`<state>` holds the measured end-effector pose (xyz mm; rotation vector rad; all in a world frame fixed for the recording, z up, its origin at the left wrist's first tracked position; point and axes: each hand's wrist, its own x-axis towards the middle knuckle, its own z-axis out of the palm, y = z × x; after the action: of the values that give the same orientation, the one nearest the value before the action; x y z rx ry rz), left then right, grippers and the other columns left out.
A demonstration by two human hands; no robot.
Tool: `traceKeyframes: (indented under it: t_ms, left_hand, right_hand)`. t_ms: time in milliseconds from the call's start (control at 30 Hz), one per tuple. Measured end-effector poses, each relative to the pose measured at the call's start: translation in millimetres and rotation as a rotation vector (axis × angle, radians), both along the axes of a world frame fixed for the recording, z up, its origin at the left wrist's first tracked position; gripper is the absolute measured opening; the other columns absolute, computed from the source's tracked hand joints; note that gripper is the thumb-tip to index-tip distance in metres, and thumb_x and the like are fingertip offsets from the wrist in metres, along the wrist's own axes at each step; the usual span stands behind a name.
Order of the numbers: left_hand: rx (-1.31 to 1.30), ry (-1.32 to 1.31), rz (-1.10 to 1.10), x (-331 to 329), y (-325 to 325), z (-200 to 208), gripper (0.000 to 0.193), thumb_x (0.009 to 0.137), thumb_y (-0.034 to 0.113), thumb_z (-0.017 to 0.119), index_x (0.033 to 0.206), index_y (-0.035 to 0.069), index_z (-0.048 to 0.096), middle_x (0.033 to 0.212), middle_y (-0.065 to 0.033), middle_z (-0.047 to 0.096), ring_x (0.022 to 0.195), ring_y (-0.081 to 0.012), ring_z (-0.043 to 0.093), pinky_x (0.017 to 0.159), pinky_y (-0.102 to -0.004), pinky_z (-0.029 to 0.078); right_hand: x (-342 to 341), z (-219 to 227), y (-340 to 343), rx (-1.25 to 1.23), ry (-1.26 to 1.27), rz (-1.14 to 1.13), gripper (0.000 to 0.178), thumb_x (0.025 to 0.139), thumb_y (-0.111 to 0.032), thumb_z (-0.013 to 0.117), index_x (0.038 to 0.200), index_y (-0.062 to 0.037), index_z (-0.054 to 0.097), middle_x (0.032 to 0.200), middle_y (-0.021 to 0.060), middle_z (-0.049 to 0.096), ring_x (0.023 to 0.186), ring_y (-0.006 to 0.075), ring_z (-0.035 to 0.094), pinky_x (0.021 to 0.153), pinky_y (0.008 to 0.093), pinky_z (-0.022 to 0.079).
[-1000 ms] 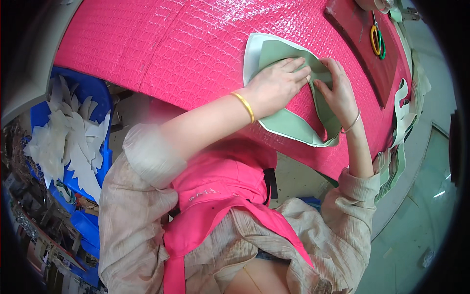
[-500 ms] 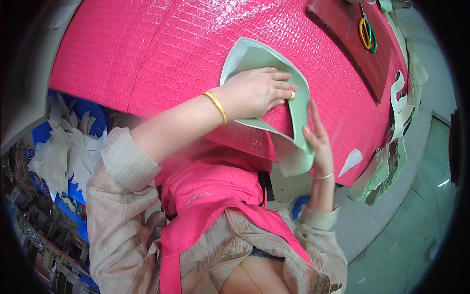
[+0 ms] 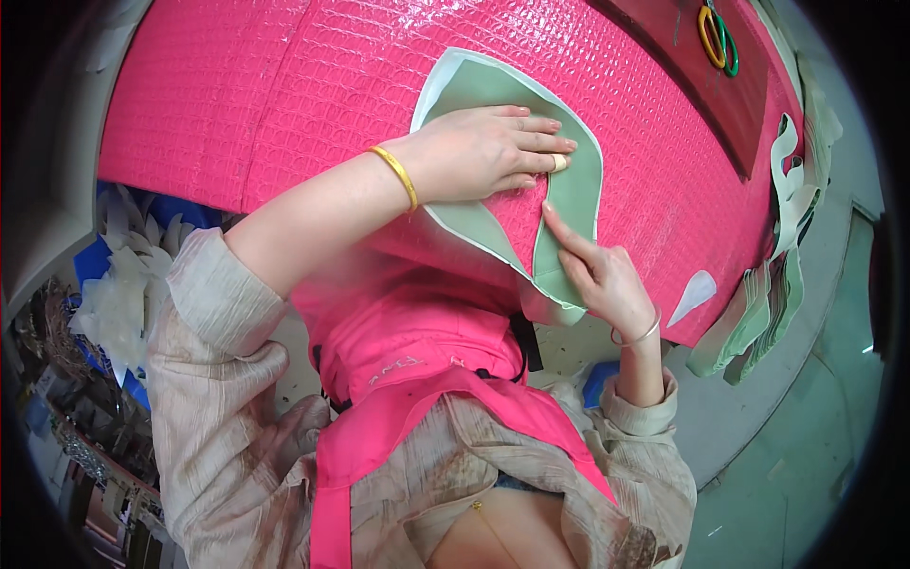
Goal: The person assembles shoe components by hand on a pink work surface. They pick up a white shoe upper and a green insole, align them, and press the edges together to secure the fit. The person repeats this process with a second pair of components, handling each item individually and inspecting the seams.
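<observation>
A pale green piece of sheet material (image 3: 576, 228) with a white edge, bent round a central gap, rests on the pink textured table cover (image 3: 322, 114). Its near end hangs over the table's front edge. My left hand (image 3: 493, 152) lies flat across the piece's left and upper part, fingers stretched to the right, a band on one finger. At the piece's right strip, my right hand (image 3: 611, 280) presses with an extended index finger. The thumb is near that finger, and the other fingers are bent and partly hidden.
Scissors (image 3: 718, 40) with yellow and green handles lie on a dark red board (image 3: 730, 109) at the far right. A small white teardrop-shaped piece (image 3: 695, 294) and stacked green strips (image 3: 749, 318) are at the right edge. White scraps (image 3: 128, 294) fill blue containers at lower left.
The piece's right strip now lies flatter and spread outward. My right hand has moved from its outer edge onto its surface, index finger extended. My left hand has shifted slightly up.
</observation>
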<state>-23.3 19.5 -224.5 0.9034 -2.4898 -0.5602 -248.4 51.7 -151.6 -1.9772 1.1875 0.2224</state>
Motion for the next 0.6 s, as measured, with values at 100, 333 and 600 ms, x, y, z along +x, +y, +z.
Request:
traceKeyframes:
  t_ms: [100,333,600]
  left_hand:
    - [-0.006,-0.011,-0.011,0,1,-1,0.043,0.084,0.025,0.053,0.125,0.013,0.047,0.135,-0.0001,0.039,0.127,-0.0198,0.034,0.104,-0.0365,0.03]
    - [-0.069,-0.037,0.02,3,5,1,0.046,0.084,0.026,0.053,0.126,0.009,0.045,0.137,-0.002,0.037,0.127,-0.0202,0.034,0.105,-0.0367,0.029]
    - [-0.029,0.027,0.402,19,26,7,0.043,0.081,0.014,0.054,0.123,0.007,0.046,0.126,-0.0084,0.049,0.117,-0.0231,0.045,0.099,-0.0362,0.036]
  right_hand:
    - [-2,-1,7,-0.004,-0.013,-0.035,0.048,0.081,-0.01,0.049,0.128,-0.0176,0.045,0.069,0.0232,0.054,0.053,0.0366,0.054,0.052,0.0428,0.044]
    - [0,15,-8,-0.358,-0.129,0.067,0.049,0.076,-0.005,0.056,0.124,-0.0109,0.05,0.085,0.0154,0.053,0.078,0.0304,0.055,0.072,0.0355,0.045]
    - [45,-27,-54,-0.516,-0.138,0.122,0.045,0.077,-0.013,0.06,0.121,-0.0163,0.053,0.089,0.0105,0.046,0.082,0.0258,0.05,0.07,0.0353,0.044]
